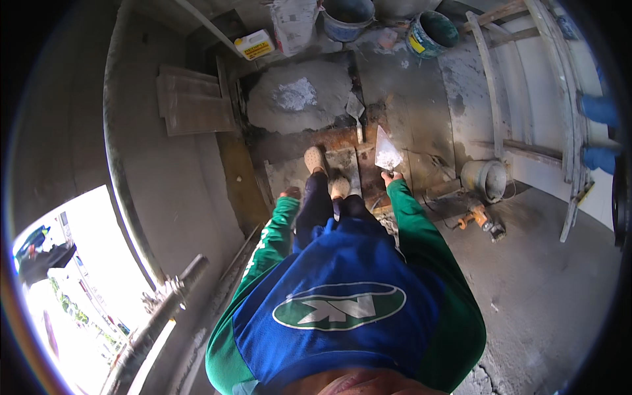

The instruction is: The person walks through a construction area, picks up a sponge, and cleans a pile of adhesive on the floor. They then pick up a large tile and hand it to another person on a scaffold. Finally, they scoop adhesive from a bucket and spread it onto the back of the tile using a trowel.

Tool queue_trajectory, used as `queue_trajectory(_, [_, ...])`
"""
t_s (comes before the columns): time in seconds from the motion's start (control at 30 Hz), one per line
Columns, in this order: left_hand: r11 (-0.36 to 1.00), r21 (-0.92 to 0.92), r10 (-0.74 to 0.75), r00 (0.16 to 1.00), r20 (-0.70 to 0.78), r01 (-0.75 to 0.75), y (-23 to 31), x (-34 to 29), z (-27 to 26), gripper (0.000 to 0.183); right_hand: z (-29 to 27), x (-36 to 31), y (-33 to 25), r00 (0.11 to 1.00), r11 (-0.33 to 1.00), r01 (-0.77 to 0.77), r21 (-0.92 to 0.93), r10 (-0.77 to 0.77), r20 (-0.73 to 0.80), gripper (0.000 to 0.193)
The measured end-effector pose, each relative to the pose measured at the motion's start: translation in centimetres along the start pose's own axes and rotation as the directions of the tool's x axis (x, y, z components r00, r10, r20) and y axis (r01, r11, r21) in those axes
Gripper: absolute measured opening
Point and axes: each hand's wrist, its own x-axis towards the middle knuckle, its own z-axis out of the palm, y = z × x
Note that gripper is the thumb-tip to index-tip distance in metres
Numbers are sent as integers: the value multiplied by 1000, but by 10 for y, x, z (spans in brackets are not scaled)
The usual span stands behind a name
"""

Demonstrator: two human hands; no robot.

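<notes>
My right hand (392, 176) grips the handle of a pointed trowel (387, 151), whose blade points away from me and carries pale residue. At the end of its green sleeve, my left hand (290, 192) hangs beside my leg, too small and foreshortened to show its fingers. A second trowel (355, 107) lies on the floor ahead, its handle toward me. Just left of it spreads a bed of wet grey mortar (263, 99) with a patch of whitish powder (296, 94) on top.
Along the far side stand a white and yellow jug (255, 45), a sack (294, 26) and two buckets (347, 18) (432, 34). To the right are a tipped bucket (486, 180), an orange power tool (479, 219) and a wooden ladder (490, 85). Boards (192, 102) lean at the left wall.
</notes>
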Motion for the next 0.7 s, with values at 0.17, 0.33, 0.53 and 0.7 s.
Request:
queue_trajectory(0.17, [970,-133,-155,935,318,206,73,92,101,48,69,87,-64,815,698,-488,524,151,559,33])
queue_trajectory(0.33, [696,-328,-576,769,277,639,97,151,162,42,130,108,-135,920,919,91,383,-225,322,33])
queue_trajectory(0.53, [579,-514,-787,597,-152,633,17,239,165,30,217,314,-14,974,997,60,-39,-50,221,35])
queue_trajectory(0.7, [536,-612,-797,587,-140,582,-29,301,218,26,298,507,86,913,784,270,-560,-393,-111,55])
